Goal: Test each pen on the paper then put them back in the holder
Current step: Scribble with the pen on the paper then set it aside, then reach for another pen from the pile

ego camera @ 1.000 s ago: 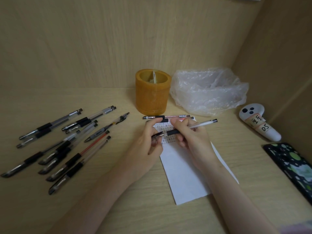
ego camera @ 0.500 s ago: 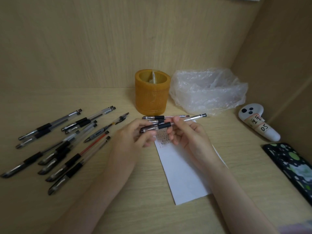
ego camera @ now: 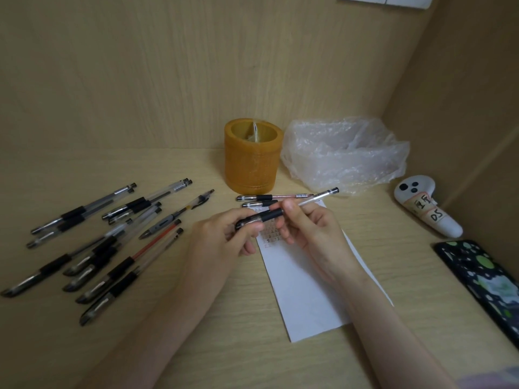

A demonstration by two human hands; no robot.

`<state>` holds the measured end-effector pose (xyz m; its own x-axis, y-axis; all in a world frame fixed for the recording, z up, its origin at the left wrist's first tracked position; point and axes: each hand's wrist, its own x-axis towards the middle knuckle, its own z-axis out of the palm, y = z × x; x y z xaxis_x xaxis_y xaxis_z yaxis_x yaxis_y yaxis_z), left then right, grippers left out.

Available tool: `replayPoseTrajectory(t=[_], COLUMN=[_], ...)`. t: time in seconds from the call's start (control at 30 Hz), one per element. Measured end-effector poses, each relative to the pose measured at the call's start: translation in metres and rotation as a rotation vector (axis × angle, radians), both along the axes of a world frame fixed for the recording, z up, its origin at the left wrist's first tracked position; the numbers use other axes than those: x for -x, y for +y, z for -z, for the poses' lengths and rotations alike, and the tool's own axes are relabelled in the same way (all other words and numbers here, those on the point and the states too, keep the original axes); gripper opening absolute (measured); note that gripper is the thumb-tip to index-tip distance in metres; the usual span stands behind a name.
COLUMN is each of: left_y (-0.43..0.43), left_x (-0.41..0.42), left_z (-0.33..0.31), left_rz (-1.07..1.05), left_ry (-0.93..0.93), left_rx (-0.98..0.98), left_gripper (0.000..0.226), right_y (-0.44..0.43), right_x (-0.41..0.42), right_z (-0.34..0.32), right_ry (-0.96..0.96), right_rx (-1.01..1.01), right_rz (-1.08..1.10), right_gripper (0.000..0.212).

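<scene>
1. Light is soft and even, warm-toned; no single source visible. The wooden walls (ego camera: pixel 168 74) and desk (ego camera: pixel 196 346) read a uniform yellowish beige.
2. Shadows are faint: a thin dark edge under the scattered pens (ego camera: pixel 106 242) and a soft patch beneath both hands over the paper (ego camera: pixel 306 290).
3. Mild glare: pale highlights on the crumpled plastic bag (ego camera: pixel 345 155), small glints on the pen caps.
4. Strong wide-angle distortion; the wall corner bows and the forearms stretch toward the bottom edge.
5. Overall softness. Writing on the paper is unreadable, pen print is smeared, and the bottom right corner blurs into a grey-pink smudge.
</scene>
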<state>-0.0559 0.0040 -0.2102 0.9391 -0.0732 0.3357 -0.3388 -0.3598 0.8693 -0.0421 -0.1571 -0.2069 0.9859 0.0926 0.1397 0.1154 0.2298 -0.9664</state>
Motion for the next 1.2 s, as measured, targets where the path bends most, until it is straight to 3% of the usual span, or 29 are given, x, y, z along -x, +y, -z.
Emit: replayPoseTrajectory(t=[0.2, 0.3, 0.5, 0.6, 0.7, 0.87, 1.03, 1.13, 1.2], left_y=[-0.007, -0.008, -0.008, -0.007, -0.006, -0.004, -0.004, -0.004, -0.004], left_x=[-0.005, -0.006, -0.003, -0.007, -0.01, -0.013, -0.013, -0.014, -0.014], left_z=[0.001, 0.003, 0.008, 0.011, 0.015, 0.019, 0.02, 0.021, 0.021], left_rz=[-0.017, -0.024, 0.022, 0.033, 0.066, 0.088, 0.098, 0.096, 0.095], left_ry=[0.056, 0.03, -0.071, -0.078, -0.041, -0.031, -0.044, -0.05, -0.05], left_rx=[-0.024, -0.242, -0.435, -0.541, -0.628, -0.651, -0.641, -0.645, -0.639], left_gripper=[0.018, 0.041, 0.054, 0.072, 0.083, 0.084, 0.082, 0.082, 0.082], right_y=[0.002, -0.006, -0.051, -0.079, -0.103, -0.118, -0.124, -0.121, -0.115], right_x=[-0.003, -0.005, -0.03, -0.073, -0.112, -0.138, -0.146, -0.139, -0.131], right_z=[0.003, -0.006, -0.067, -0.095, -0.107, -0.105, -0.102, -0.108, -0.112], right_ry=[0.056, 0.075, 0.057, 0.154, 0.317, 0.503, 0.551, 0.515, 0.394], right_rx=[-0.055, -0.039, 0.081, 0.009, -0.066, 0.213, 0.385, 0.434, 0.48], right_rz=[0.046, 0.132, 0.228, 0.291, 0.311, 0.248, 0.236, 0.242, 0.286], right_gripper=[0.03, 0.037, 0.037, 0.037, 0.023, 0.035, 0.02, 0.012, 0.02])
